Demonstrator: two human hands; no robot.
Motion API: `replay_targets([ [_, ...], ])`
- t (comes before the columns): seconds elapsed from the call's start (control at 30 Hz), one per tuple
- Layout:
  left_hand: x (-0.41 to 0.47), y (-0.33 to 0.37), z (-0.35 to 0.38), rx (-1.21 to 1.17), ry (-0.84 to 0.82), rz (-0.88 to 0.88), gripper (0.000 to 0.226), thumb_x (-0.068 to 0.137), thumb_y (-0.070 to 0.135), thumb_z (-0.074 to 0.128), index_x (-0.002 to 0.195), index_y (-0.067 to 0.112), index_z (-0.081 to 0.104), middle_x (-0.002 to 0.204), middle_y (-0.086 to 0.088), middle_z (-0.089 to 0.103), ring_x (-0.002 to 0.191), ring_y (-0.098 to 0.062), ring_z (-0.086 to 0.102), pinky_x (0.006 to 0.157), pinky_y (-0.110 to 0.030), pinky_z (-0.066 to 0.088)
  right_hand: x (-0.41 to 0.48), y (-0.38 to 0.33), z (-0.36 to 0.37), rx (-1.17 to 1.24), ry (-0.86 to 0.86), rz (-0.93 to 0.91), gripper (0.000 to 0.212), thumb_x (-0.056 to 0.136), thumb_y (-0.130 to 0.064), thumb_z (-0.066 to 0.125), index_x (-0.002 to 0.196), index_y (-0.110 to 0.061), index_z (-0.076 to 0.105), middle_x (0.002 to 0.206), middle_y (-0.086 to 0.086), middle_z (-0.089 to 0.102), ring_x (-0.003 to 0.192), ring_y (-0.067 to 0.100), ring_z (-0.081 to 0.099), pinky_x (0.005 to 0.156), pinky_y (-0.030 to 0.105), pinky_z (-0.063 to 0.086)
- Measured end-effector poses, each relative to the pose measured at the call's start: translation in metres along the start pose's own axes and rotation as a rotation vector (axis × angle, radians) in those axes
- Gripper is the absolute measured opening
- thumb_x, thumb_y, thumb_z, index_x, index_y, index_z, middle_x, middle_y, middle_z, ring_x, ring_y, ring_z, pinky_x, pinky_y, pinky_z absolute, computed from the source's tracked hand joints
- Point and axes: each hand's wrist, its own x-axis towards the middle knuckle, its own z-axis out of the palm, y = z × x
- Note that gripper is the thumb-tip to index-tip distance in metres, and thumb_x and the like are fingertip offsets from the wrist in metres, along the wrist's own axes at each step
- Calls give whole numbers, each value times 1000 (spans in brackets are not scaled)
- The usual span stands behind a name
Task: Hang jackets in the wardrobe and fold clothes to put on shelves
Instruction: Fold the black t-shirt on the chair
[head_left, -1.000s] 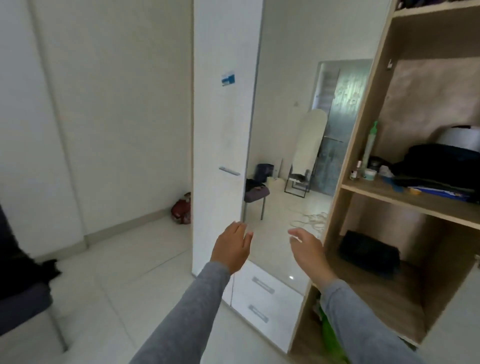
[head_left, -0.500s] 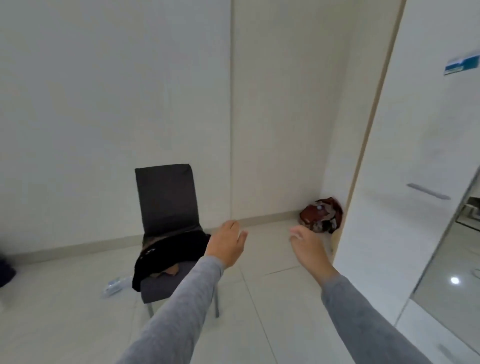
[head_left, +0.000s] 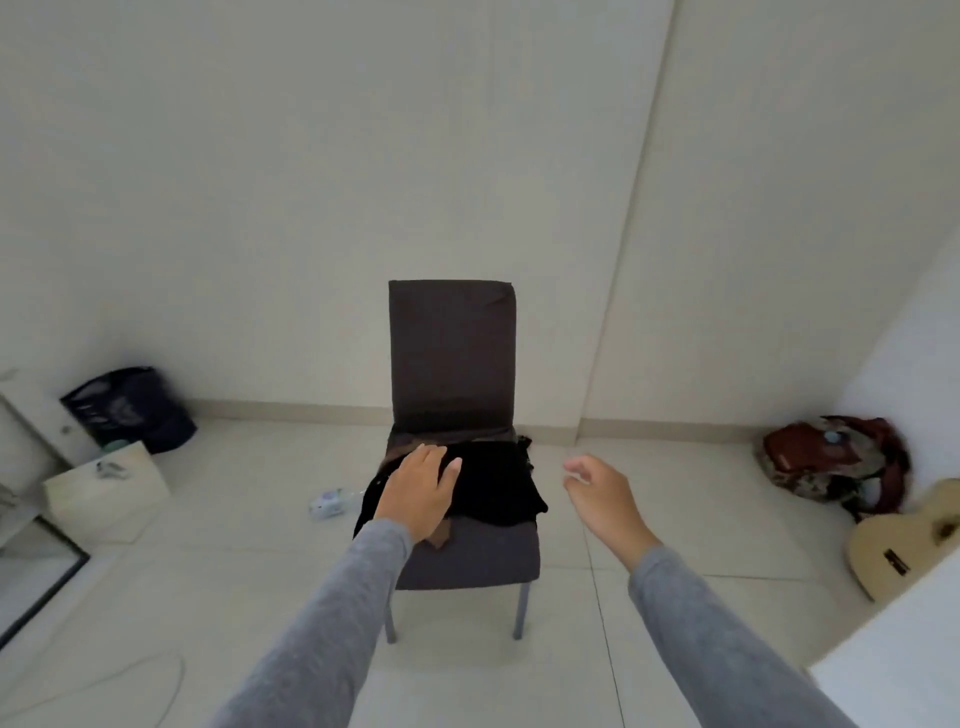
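Observation:
A dark grey chair (head_left: 452, 353) stands against the wall in the middle of the view. A pile of black clothes (head_left: 493, 483) lies on its seat, with a brown piece showing at the back and under the front edge. My left hand (head_left: 418, 488) is stretched out in front of the pile's left side, fingers relaxed and holding nothing; whether it touches the cloth I cannot tell. My right hand (head_left: 602, 493) hovers to the right of the chair, fingers loosely curled and empty. Both arms wear grey sleeves.
A white wardrobe corner (head_left: 893, 686) shows at the bottom right. A guitar (head_left: 919, 545) and a red-brown bag (head_left: 836, 462) lie on the floor at the right. A dark basket (head_left: 130, 410), a white board (head_left: 106, 483) and a plastic bottle (head_left: 330, 503) lie at the left.
My view has swung left from the open wardrobe to the chair, which is now centred and closer. Both hands stay raised and empty, the left one now over the clothes.

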Motion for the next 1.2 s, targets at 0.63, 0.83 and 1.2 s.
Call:
replay_targets([
  [0.63, 188, -239, 97, -110, -183, -579, 43, 100, 34, 36, 135, 10, 44, 139, -5, 43, 130, -21, 36, 106, -31, 30, 281, 33, 235, -139, -527, 89, 27, 94, -8, 49, 120, -10, 57, 121, 5, 58, 114, 17, 54, 90, 19, 39],
  [0.83, 237, -303, 156, -149, -315, -649, 42, 99, 32, 38, 134, 10, 44, 137, -7, 44, 128, -22, 39, 105, -32, 32, 341, 67, 317, -339, -660, 108, 29, 94, -10, 49, 122, -12, 56, 125, 3, 55, 117, 16, 52, 98, 27, 44],
  [1.2, 292, -359, 255, -279, -291, -606, 45, 94, 14, 48, 138, 11, 41, 143, -3, 39, 133, -19, 35, 109, -30, 31, 399, 111, 434, -666, -718, -188, 52, 91, -14, 49, 140, -20, 36, 144, -4, 31, 125, 19, 38, 93, 32, 46],
])
